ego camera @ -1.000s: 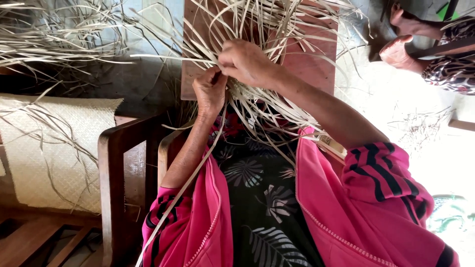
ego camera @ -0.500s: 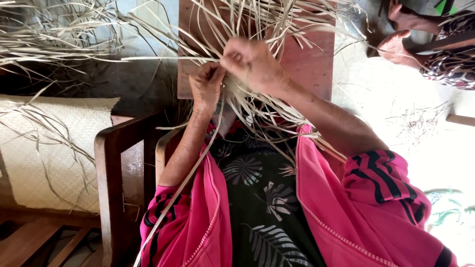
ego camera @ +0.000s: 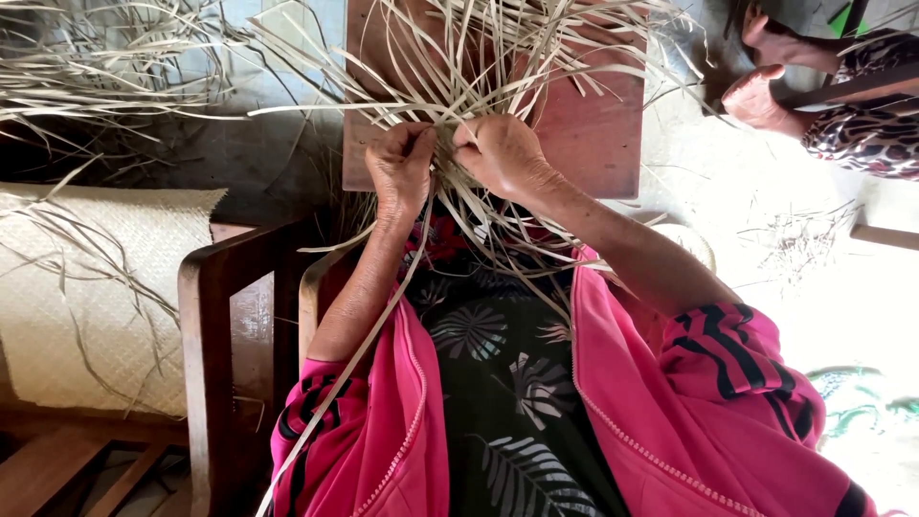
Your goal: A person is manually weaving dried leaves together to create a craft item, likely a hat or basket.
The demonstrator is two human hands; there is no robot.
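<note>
Palm strips (ego camera: 479,86) fan away, seemingly pinched by both hands.

The left hand (ego camera: 400,168) and right hand (ego camera: 500,153) are sitting side by side in the strips (ego camera: 459,67), over the board (ego camera: 593,134) lying ahead. The woven mat (ego camera: 86,297) is lying left of the chair arm (ego camera: 206,364), while another person's feet (ego camera: 766,67) are resting at far right.

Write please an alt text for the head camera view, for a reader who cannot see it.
Seen from above, a person's left hand and right hand pinch a bundle of pale dried leaf strips over a reddish wooden board. A woven mat lies beside a wooden chair arm.
</note>
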